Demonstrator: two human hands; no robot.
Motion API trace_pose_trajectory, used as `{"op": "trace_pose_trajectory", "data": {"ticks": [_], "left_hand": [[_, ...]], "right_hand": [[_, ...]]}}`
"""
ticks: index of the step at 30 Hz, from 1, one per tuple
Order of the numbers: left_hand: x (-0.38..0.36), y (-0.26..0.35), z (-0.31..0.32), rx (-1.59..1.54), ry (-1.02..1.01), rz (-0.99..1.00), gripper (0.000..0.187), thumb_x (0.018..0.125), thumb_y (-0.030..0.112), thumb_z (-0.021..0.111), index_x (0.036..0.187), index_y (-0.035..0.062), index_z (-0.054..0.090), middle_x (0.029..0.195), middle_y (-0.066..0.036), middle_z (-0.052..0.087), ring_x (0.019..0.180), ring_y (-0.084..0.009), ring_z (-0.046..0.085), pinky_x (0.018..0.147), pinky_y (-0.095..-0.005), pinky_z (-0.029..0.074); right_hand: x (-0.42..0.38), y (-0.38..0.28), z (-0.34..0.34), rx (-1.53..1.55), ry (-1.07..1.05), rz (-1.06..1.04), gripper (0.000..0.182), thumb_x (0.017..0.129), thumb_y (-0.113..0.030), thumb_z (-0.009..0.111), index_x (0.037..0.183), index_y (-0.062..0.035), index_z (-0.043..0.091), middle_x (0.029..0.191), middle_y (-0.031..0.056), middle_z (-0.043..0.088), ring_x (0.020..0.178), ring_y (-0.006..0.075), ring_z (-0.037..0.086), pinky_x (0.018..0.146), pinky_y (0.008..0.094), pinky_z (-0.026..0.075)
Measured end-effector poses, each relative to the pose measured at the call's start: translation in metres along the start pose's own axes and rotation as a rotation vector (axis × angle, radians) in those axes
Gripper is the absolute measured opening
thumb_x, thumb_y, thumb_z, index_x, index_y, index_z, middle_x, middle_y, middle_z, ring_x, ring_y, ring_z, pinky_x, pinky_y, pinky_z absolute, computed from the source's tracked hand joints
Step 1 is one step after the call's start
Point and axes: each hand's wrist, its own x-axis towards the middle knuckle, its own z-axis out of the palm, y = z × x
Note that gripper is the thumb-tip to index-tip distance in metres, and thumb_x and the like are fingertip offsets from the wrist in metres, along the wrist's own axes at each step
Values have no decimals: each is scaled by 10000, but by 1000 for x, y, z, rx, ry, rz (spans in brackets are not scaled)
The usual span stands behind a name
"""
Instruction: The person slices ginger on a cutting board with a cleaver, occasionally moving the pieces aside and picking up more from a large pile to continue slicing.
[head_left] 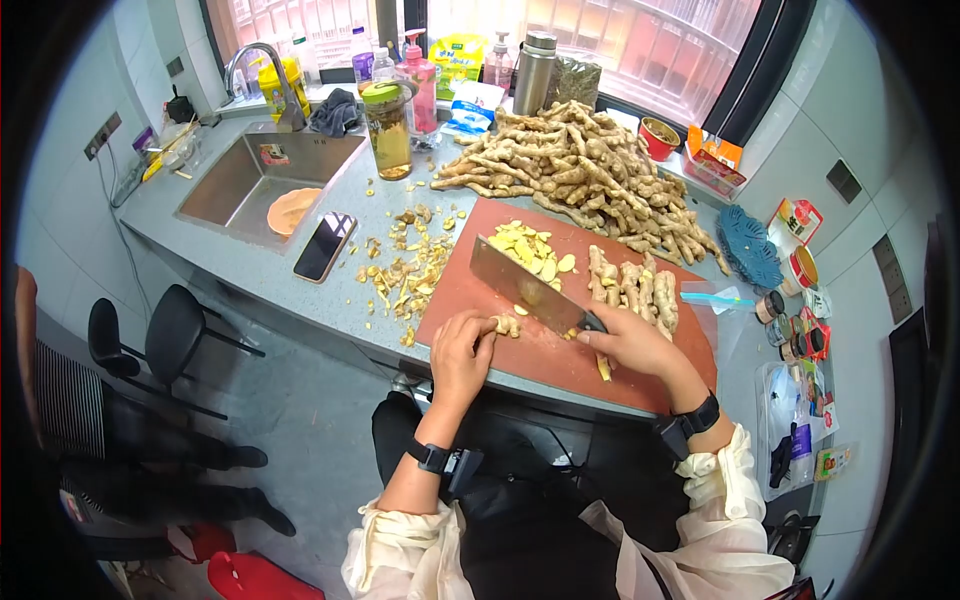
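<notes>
My right hand (630, 342) is wrapped round the handle of a cleaver (525, 285), its broad blade slanting up to the left over the reddish-brown cutting board (450, 305). With closed fingers, my left hand (461, 350) holds a short piece of ginger (506, 326) against the board near its front left edge. Behind the blade lies a heap of ginger slices (530, 250). Several whole ginger roots (635, 287) rest side by side on the board's right part. A small ginger scrap (604, 367) lies below my right hand.
A large ginger pile (590, 170) stands behind the board. Left of it are scattered ginger trimmings (410, 265), a phone (326, 246), a lidded tea bottle (388, 130) and a sink (230, 195). Jars (769, 306) line the right side. Another person's legs (170, 490) and a black chair (180, 330) are at left.
</notes>
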Motion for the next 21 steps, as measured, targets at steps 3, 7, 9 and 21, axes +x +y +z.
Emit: {"op": "trace_pose_trajectory", "data": {"ticks": [3,7,9,21], "left_hand": [[2,2,-1,-12,-12,-18,162,857,63,781,1009,88,731,1085,-82,715,1007,-316,680,868,-429,500],[10,9,2,-5,-22,-18,159,846,43,777,998,52,731,1045,-100,706,1004,-323,676,853,-429,513],[15,8,6,-22,-39,-23,154,848,39,773,995,44,730,1040,-109,702,996,-329,675,854,-430,519],[21,10,4,-92,-112,-111,209,874,54,750,1079,47,713,1110,-124,700,1061,-340,669,899,-425,537]], "right_hand": [[4,13,0,-60,-69,0,236,1027,-231,656,1129,-25,604,879,154,688,850,261,708,771,419,534],[19,17,-4,90,-53,108,230,1036,-178,652,1214,-39,610,823,67,659,678,160,652,623,341,529],[25,15,-1,167,77,94,175,1041,-166,641,1156,-38,606,773,52,635,644,145,646,579,338,508],[11,8,-7,577,-11,147,268,1059,-207,636,1278,-55,604,791,-9,600,607,67,570,554,231,469]]}}
